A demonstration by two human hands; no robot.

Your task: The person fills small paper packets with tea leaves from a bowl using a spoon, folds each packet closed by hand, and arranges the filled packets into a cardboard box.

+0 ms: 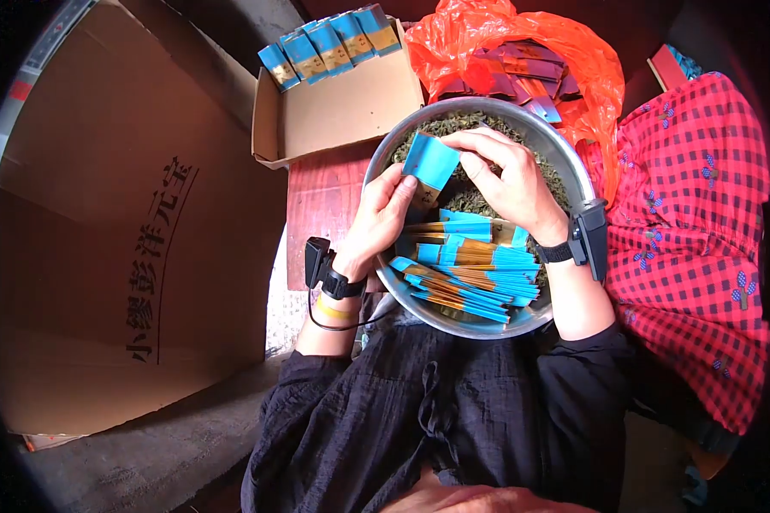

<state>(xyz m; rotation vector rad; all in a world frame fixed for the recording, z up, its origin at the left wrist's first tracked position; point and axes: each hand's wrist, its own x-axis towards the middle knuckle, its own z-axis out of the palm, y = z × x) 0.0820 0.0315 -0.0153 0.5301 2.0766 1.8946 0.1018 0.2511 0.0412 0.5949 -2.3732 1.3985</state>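
A small blue and gold packet [432,161] is held up over a round metal basin [587,184]. My left hand [378,209] pinches its lower left side between thumb and fingers. On its upper right edge, the fingertips of my right hand [518,179] are closed, with the thumb bent beneath. Dried green leaves [549,171] fill much of the basin below both hands. Many flat blue and gold packets [479,265] lie in a fanned pile on the leaves, at the side of the basin nearest me.
Behind the basin, an open cardboard box [334,115] has a row of upright blue and gold packets [329,47]. An orange-red plastic bag [603,77] holds purple packets [530,68]. A large carton [128,239] stands left. Red checked cloth [684,197] hangs right.
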